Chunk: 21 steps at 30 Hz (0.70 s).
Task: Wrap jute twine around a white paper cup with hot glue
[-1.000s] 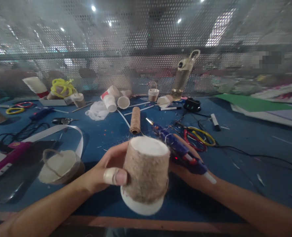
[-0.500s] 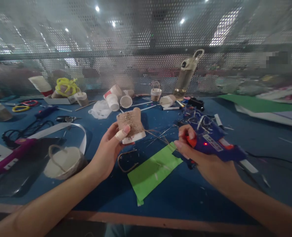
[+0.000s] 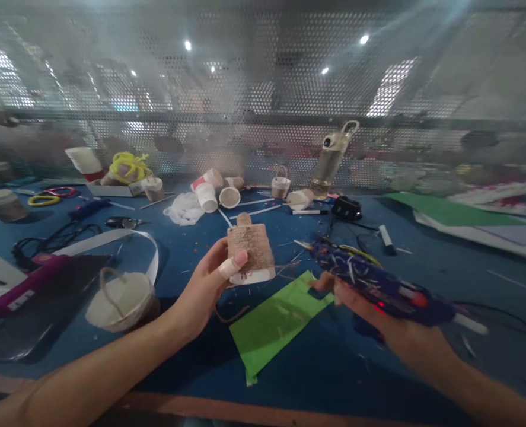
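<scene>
In my left hand (image 3: 212, 281), fingers wrapped round its side and a bandage-like strip on the thumb, is a small paper cup (image 3: 251, 249) wound with brown twine. Its white rim faces down toward me. Loose twine strands (image 3: 287, 267) stick out to the right. My right hand (image 3: 356, 302) is closed round a dark blue hot glue gun (image 3: 364, 270), its nozzle pointing left toward the cup, apart from it. A white glue stick (image 3: 469, 323) juts from the gun's back, and a red light glows. Below lies a green paper strip (image 3: 276, 326).
A white basket (image 3: 123, 299) with a twine handle stands left, near a purple glue gun (image 3: 26, 281) and a dark tray. Paper cups (image 3: 207, 193), a tiny basket (image 3: 281, 185) and a bottle (image 3: 332, 157) are at the back. Green sheets (image 3: 453, 210) lie right.
The glue gun has swung so that its nozzle shows, pointing left, and my right hand has dropped slightly. The wound cup has shifted a little right and down in the picture as the view tilted up.
</scene>
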### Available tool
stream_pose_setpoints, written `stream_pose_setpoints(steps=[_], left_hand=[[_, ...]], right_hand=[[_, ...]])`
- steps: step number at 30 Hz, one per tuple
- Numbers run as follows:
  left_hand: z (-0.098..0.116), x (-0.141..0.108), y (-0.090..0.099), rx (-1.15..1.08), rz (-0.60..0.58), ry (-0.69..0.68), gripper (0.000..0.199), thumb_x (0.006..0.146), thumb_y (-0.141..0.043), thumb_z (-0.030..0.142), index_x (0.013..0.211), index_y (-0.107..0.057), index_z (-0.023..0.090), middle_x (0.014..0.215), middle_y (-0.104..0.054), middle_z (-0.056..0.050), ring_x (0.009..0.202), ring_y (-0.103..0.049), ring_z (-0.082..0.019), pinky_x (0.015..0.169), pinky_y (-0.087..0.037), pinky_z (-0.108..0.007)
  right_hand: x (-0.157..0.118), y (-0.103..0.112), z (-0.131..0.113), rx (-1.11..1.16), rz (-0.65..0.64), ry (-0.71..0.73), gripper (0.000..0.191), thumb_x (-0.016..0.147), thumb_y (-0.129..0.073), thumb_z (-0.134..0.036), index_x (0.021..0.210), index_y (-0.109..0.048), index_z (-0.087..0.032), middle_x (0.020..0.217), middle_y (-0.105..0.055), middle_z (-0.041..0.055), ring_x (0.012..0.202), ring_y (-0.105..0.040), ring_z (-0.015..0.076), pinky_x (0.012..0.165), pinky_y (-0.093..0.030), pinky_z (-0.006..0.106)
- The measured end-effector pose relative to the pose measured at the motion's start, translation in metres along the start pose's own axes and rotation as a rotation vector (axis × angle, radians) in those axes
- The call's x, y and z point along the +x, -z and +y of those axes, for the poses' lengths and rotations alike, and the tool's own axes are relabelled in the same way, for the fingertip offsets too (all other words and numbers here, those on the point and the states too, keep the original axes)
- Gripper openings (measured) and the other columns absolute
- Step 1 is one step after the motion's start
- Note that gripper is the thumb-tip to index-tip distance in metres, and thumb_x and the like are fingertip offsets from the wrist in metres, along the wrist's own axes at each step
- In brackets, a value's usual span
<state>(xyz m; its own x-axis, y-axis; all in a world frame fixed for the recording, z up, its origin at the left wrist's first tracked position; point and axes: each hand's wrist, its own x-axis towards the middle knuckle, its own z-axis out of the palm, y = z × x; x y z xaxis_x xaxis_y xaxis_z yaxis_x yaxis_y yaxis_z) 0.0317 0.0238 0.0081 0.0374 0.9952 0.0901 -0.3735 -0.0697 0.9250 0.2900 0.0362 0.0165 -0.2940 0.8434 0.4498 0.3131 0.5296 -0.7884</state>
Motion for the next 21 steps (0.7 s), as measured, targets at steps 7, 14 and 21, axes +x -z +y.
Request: stream_pose_setpoints(steps=[7,14,21], left_hand=[[-0.004,0.002,0.002,0.027,0.005,0.009,0.034,0.088,-0.067,0.039,0.119,-0.066,0.025,0.124,-0.069,-0.006,0.119,-0.060,-0.028,0.097,-0.047,-0.039],[-0.010,0.001,0.005,0.037,-0.048,-0.006,0.034,0.091,-0.063,0.037,0.122,-0.065,0.025,0.128,-0.068,-0.006,0.127,-0.055,-0.027,0.108,-0.039,-0.039],[-0.020,0.005,0.002,0.070,-0.030,-0.019,0.038,0.089,-0.067,0.036,0.124,-0.063,0.021,0.127,-0.069,-0.008,0.122,-0.059,-0.029,0.100,-0.045,-0.037]], right_hand=[[0.019,0.002,-0.010,-0.062,0.008,0.103,0.020,0.084,-0.073,-0.033,0.103,-0.067,-0.032,0.098,-0.074,-0.0001,0.089,-0.071,0.0222,0.076,-0.059,0.035],[0.032,-0.027,-0.010,-0.010,-0.102,0.227,0.022,0.083,-0.074,-0.027,0.102,-0.063,-0.027,0.094,-0.073,-0.0005,0.082,-0.071,0.0173,0.075,-0.057,0.029],[0.023,-0.030,0.000,0.048,-0.218,0.085,0.014,0.085,-0.071,-0.029,0.094,-0.064,-0.022,0.086,-0.075,0.0029,0.074,-0.072,0.0181,0.065,-0.057,0.028]])
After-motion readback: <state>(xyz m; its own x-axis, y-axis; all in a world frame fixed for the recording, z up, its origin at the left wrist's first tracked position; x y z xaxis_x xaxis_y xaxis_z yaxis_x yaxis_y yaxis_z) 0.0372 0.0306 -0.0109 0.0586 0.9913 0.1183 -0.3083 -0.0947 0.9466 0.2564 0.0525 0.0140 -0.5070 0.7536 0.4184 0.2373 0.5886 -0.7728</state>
